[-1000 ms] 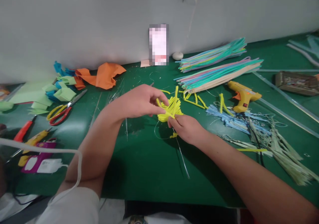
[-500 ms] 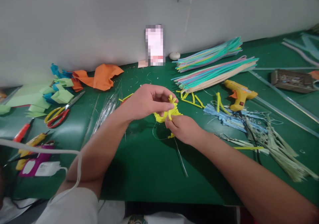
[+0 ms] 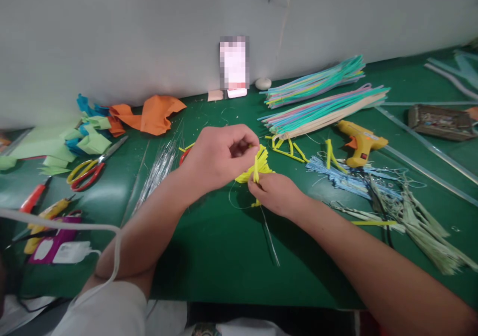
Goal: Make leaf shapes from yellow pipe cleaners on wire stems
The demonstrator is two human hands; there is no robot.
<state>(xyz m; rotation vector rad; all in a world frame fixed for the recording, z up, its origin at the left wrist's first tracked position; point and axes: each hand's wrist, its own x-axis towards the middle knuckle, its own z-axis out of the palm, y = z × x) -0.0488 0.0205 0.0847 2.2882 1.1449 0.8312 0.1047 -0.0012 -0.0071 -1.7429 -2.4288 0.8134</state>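
A bundle of yellow pipe cleaners (image 3: 261, 164) is held over the middle of the green table (image 3: 209, 256). My left hand (image 3: 220, 154) is curled closed around the bundle's upper left side. My right hand (image 3: 274, 192) pinches the bundle's base from below, fingers pressed together. A thin silver wire (image 3: 269, 236) trails from under my right hand toward the table's front edge. Loose yellow pieces (image 3: 286, 149) lie just behind the bundle.
Long pastel pipe cleaners (image 3: 321, 107) lie at the back right beside a yellow glue gun (image 3: 358, 139). Blue and pale green fringed pieces (image 3: 392, 196) cover the right. Scissors (image 3: 91, 167), paper scraps (image 3: 85, 137), orange cloth (image 3: 153, 114) and silver wires (image 3: 159, 169) lie left.
My left hand has closed from an open-fingered reach into a curled grip on the yellow bundle, pressing its strands together. My right hand has stayed at the bundle's base.
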